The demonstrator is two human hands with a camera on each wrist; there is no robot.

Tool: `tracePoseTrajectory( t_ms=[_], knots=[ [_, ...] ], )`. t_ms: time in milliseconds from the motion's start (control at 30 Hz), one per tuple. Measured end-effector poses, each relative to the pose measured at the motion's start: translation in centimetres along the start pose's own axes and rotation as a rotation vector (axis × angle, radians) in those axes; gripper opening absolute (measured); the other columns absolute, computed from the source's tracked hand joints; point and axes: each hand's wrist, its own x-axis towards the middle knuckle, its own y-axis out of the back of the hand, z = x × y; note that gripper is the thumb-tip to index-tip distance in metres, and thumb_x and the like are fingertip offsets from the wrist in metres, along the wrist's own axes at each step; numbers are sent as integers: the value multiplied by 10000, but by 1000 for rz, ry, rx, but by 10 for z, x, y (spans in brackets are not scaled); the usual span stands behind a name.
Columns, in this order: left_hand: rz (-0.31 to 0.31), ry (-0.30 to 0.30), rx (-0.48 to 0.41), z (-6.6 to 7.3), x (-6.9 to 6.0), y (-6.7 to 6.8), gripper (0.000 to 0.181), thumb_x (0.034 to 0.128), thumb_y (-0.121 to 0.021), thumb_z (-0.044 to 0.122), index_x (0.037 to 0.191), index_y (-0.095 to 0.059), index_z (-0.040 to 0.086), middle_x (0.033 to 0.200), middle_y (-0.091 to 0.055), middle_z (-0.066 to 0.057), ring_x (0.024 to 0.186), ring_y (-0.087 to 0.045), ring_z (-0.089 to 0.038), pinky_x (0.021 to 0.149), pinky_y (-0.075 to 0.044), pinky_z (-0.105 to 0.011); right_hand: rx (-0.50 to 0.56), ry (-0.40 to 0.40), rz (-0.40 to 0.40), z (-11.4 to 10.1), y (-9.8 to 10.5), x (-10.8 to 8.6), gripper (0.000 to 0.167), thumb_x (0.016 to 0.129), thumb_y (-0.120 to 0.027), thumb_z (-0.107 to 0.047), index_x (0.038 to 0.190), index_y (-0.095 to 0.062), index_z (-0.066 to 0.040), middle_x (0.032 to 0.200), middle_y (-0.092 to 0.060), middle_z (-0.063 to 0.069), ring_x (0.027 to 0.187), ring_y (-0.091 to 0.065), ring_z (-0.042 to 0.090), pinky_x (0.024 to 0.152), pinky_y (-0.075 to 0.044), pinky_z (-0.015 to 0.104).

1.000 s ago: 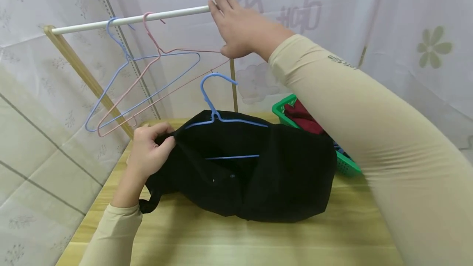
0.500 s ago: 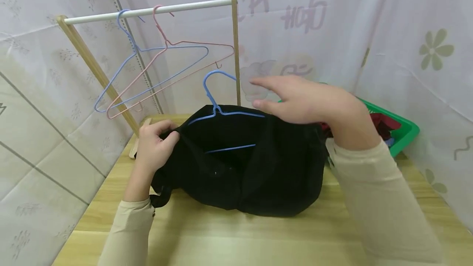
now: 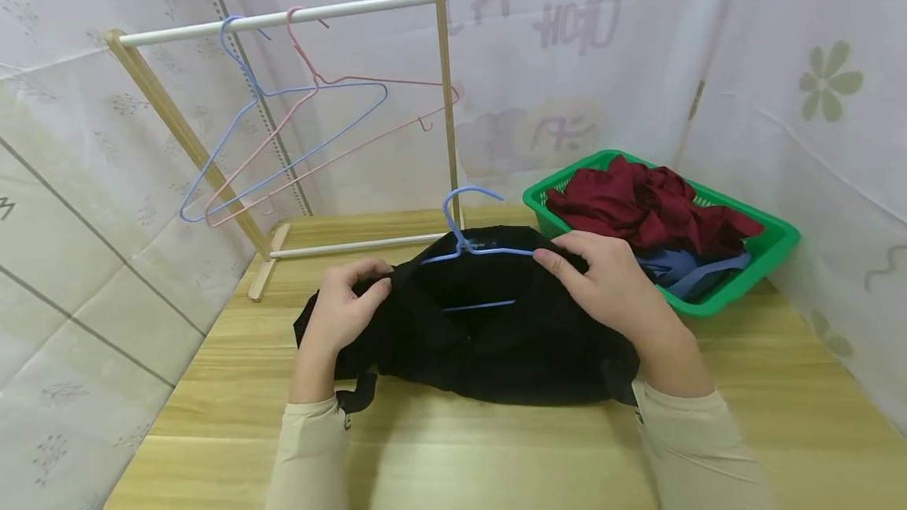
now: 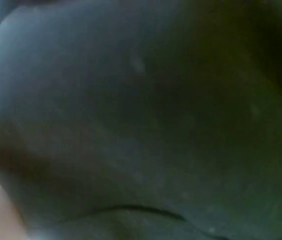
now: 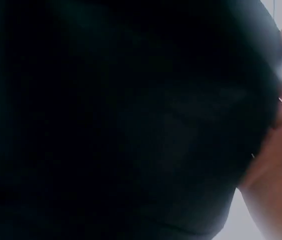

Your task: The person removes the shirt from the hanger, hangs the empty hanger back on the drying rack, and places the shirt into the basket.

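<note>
A black garment [image 3: 496, 360] is draped on a blue hanger [image 3: 450, 213] above the wooden table, its neck opening facing me. The hanger's hook sticks up from the collar, and its lower bar shows inside the opening. At the garment's left shoulder my left hand [image 3: 340, 313] pinches the cloth, thumb in front and fingers partly hidden. My right hand [image 3: 612, 286] grips the right shoulder, with the thumb by the end of the hanger's visible arm. Dark cloth [image 4: 141, 125] fills the left wrist view. The right wrist view shows the cloth [image 5: 131, 120] with fingers at its right edge.
Behind on the left stands a rack with wooden posts and a white rail [image 3: 354, 9]. A blue hanger [image 3: 234, 128] and a pink hanger [image 3: 282, 126] hang from it. At the back right, a green basket [image 3: 761, 270] holds dark red cloth [image 3: 638, 199] and blue cloth [image 3: 697, 270].
My right hand has come off the rack's rail, swung down and taken hold of the garment's right shoulder. The garment and its hanger have shifted right and slightly lower; my left hand keeps its hold.
</note>
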Motion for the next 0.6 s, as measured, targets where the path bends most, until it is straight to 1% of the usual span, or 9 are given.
tracePoseTrajectory(
  t_ms=[67,167,233,300,367,433,500,533,600],
  knots=[
    [40,-55,83,4,2,-4,187,1007,-624,196,1014,-777,89,852,-749,-59,757,-618,-139,740,-504,-289,-10,-16,65,0,-5,-1,245,1044,-696,-273,1100,-790,-54,1052,-793,106,997,-739,278,913,-584,530],
    [117,-149,264,13,5,-12,477,1078,-511,523,1066,-767,121,832,-723,-52,726,-617,-186,666,-500,-349,-12,-59,134,-3,-10,-3,292,1052,-683,-314,1079,-782,-40,1042,-796,131,996,-741,313,916,-578,550],
    [171,-180,365,15,5,-19,676,1047,-424,714,1099,-763,131,881,-745,-59,766,-658,-218,668,-530,-394,-16,-75,176,-5,-13,-2,301,1051,-686,-320,1054,-775,-32,1012,-793,137,966,-736,315,895,-572,532],
    [222,-186,409,14,6,-26,795,1018,-358,800,1090,-761,118,910,-759,-79,803,-687,-248,674,-549,-422,-22,-76,219,-6,-17,-1,286,1041,-701,-313,1021,-775,-38,971,-790,124,918,-730,293,854,-557,488],
    [269,-163,414,9,4,-30,796,1021,-352,798,979,-740,105,816,-719,-81,744,-657,-252,623,-513,-401,-24,-66,247,-7,-20,0,258,1026,-724,-295,990,-779,-46,932,-786,107,872,-721,268,812,-539,456],
    [313,-139,391,2,1,-33,774,1035,-371,768,793,-653,89,657,-598,-59,604,-550,-217,542,-414,-339,-18,-65,247,-7,-23,1,240,1010,-746,-292,999,-793,-57,945,-798,98,883,-731,260,810,-547,454],
    [340,-120,343,-6,-2,-34,762,1038,-407,746,660,-499,91,554,-386,-5,507,-368,-153,503,-260,-277,-4,-75,212,-6,-26,0,239,1008,-748,-305,1015,-801,-73,968,-808,88,912,-740,258,825,-560,472],
    [345,-112,311,-10,-4,-34,760,1037,-432,734,629,-419,94,551,-289,23,495,-282,-121,507,-196,-258,0,-86,186,-6,-27,0,244,1014,-741,-316,1028,-802,-80,984,-811,85,935,-743,261,839,-565,484],
    [345,-103,243,-17,-8,-33,766,1030,-488,712,605,-328,96,580,-187,73,504,-166,-64,523,-119,-227,6,-104,129,-4,-27,-1,255,1029,-718,-332,1066,-801,-93,1035,-815,79,1006,-748,273,890,-572,514]
  ],
)
